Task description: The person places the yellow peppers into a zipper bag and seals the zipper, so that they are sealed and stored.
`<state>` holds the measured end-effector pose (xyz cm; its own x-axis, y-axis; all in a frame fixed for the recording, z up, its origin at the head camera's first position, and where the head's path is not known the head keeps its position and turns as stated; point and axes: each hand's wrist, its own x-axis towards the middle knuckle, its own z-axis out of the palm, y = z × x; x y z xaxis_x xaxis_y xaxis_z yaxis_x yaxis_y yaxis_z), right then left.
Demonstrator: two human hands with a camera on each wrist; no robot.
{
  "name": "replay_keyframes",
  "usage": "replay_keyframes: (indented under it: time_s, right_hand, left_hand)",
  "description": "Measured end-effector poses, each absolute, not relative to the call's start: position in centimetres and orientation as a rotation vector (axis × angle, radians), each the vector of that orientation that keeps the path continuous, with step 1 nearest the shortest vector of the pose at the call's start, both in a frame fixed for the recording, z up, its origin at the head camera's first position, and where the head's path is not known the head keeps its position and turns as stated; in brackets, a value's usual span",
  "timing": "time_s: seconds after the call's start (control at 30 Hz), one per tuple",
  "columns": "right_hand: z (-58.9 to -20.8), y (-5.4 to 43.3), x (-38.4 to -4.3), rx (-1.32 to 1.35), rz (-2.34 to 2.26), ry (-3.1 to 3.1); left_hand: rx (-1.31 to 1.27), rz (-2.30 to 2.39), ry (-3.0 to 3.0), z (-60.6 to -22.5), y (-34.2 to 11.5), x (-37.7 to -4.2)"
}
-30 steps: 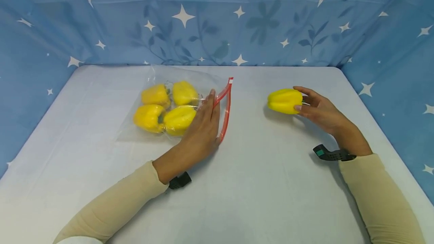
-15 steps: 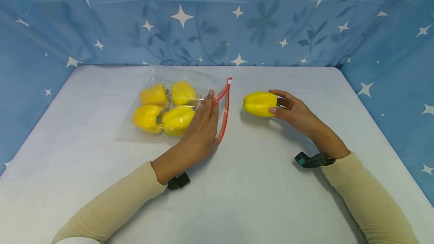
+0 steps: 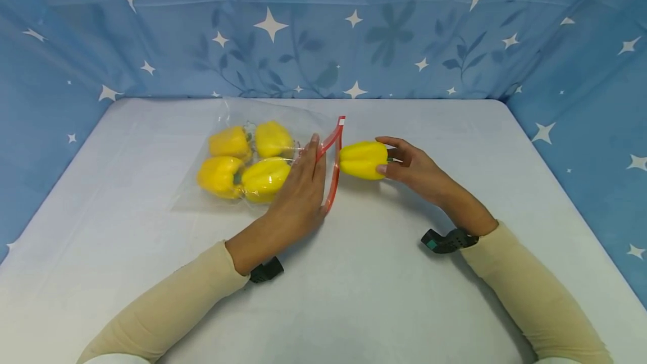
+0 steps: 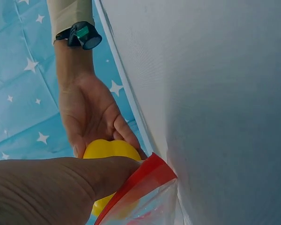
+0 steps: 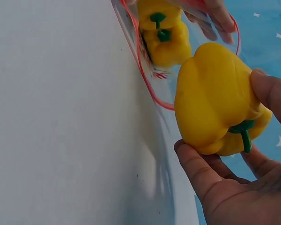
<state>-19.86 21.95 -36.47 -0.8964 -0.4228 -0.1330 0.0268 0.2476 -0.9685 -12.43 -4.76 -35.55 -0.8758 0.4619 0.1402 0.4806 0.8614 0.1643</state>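
Note:
A clear zip bag [image 3: 237,111] with a red-edged mouth [image 3: 333,184] lies on the table, holding several yellow bell peppers [image 3: 267,180]. My left hand [image 3: 298,190] holds the bag at its mouth, fingers stretched across the upper film; in the left wrist view the thumb [image 4: 107,171] lies against the red strip. My right hand [image 3: 414,170] grips another yellow bell pepper [image 3: 363,160] around its stem end, thumb on one side and fingers on the other. The pepper's blunt end is right at the bag's mouth. Its green stem [image 5: 243,133] points back toward the right palm.
The table [image 3: 354,296] is covered in white cloth. Blue star-patterned curtains [image 3: 323,27] hang behind it and at both sides. Dark wrist devices [image 3: 447,240] sit at the cuffs of the beige sleeves [image 3: 531,291].
My right hand has carried the bell pepper leftward across the table, up to the bag's red mouth. The left hand and the bag have stayed in nearly the same place.

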Motion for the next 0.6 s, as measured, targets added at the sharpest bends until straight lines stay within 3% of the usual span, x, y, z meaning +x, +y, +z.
replay_keyframes:
  time_s: [0.6]
  right_hand:
    - [-36.5,17.2,-20.1,-0.475,-1.616,2.147]
  left_hand:
    - [-0.751,-0.305,-2.941,-35.6,-4.8,-12.4]
